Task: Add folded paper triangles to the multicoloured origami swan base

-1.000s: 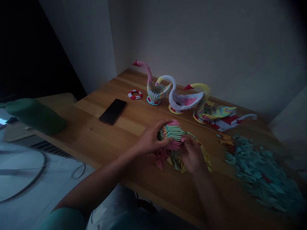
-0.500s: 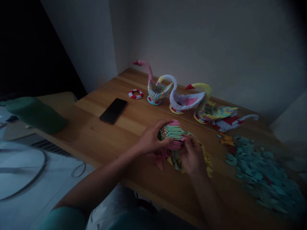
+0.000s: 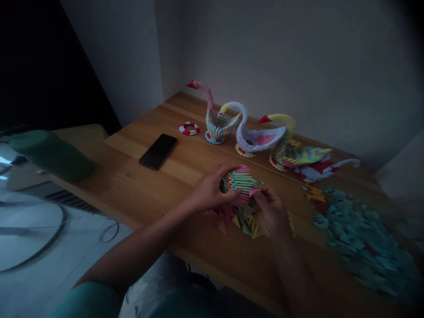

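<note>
My left hand (image 3: 215,189) is wrapped around the side of a round origami body (image 3: 239,180) made of folded paper pieces in pink, green, yellow and blue. Between the fingertips of my right hand (image 3: 270,210) is a pink folded paper piece (image 3: 254,192), close against the right edge of that body. I cannot tell whether the piece touches it. Under the hands lie loose pink paper pieces (image 3: 222,217) and yellow and green paper pieces (image 3: 252,224), partly hidden by my right hand.
Along the wall stand several paper swans (image 3: 258,137). A red and white paper ring (image 3: 189,128) and a black phone (image 3: 158,151) lie left of them. A large heap of teal paper pieces (image 3: 361,238) spreads at the right, beside orange pieces (image 3: 315,194). A green cylinder-like object (image 3: 51,154) is at far left.
My right hand has drawn slightly up and right with the pink piece, which shows more plainly now. My left hand keeps its hold on the origami body. The view has shifted a little.
</note>
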The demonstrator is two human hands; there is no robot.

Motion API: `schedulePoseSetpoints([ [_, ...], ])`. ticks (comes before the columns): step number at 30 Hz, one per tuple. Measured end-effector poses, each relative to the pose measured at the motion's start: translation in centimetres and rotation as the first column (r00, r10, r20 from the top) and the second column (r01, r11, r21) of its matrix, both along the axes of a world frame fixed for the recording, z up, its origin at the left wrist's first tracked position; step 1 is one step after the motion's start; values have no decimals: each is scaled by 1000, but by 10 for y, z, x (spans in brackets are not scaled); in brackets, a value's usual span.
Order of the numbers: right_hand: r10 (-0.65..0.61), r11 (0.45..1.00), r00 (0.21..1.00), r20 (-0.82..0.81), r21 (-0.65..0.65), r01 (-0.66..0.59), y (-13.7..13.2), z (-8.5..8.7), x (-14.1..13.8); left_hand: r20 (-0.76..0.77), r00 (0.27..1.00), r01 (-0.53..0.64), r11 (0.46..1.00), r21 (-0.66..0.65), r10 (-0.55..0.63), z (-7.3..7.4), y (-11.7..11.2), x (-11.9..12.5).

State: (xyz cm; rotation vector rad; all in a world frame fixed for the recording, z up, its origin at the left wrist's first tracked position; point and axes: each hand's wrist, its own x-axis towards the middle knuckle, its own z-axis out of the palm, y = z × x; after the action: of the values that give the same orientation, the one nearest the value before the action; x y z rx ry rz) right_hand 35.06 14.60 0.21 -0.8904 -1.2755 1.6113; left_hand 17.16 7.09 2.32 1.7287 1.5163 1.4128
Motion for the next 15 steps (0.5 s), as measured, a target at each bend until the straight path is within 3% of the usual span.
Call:
schedulePoseSetpoints([
  [6,-51,998,995,-82,-25,49,-4,-4,-5,20,1000,11,1000,-18,-11,-3,1,2],
  [15,-128,992,989,-79,-5,128,-11,-3,-8,47,998,-33,999,9,33,-2,1,4],
])
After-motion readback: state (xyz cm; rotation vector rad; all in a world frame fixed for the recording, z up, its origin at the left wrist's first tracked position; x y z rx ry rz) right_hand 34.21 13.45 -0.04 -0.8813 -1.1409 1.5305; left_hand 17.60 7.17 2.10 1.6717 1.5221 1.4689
